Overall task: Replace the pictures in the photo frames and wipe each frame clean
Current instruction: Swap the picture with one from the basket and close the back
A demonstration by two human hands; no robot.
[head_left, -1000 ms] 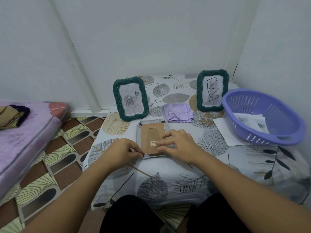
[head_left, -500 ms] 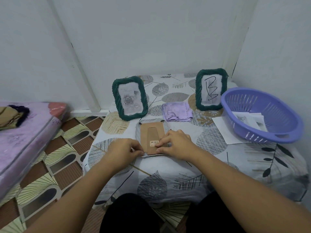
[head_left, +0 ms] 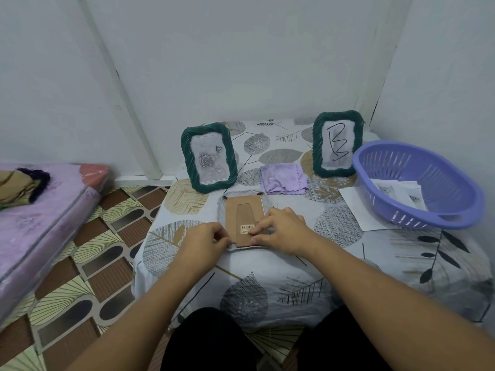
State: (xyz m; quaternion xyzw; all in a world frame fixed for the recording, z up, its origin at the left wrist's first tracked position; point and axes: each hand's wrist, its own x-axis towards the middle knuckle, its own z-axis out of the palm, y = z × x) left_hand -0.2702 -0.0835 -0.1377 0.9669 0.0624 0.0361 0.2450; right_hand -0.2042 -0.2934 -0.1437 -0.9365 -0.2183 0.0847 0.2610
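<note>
A photo frame (head_left: 242, 210) lies face down on the leaf-print tablecloth (head_left: 267, 290), its brown cardboard back with stand and barcode sticker facing up. My left hand (head_left: 205, 236) pinches the frame's near left corner. My right hand (head_left: 281, 228) presses fingertips on the back's lower right part. Two green rope frames stand behind: one with a rose picture (head_left: 209, 158) at the left, one with a drawn squiggle (head_left: 337, 143) at the right. A folded lilac cloth (head_left: 283, 178) lies between them.
A purple plastic basket (head_left: 439, 218) holding printed pictures (head_left: 396, 192) sits at the right on a white sheet (head_left: 353, 204). A mattress in plastic (head_left: 40, 215) lies to the left over patterned floor. White walls close the back and right.
Both hands stay on the face-down frame with only small finger shifts. The view has tilted slightly.
</note>
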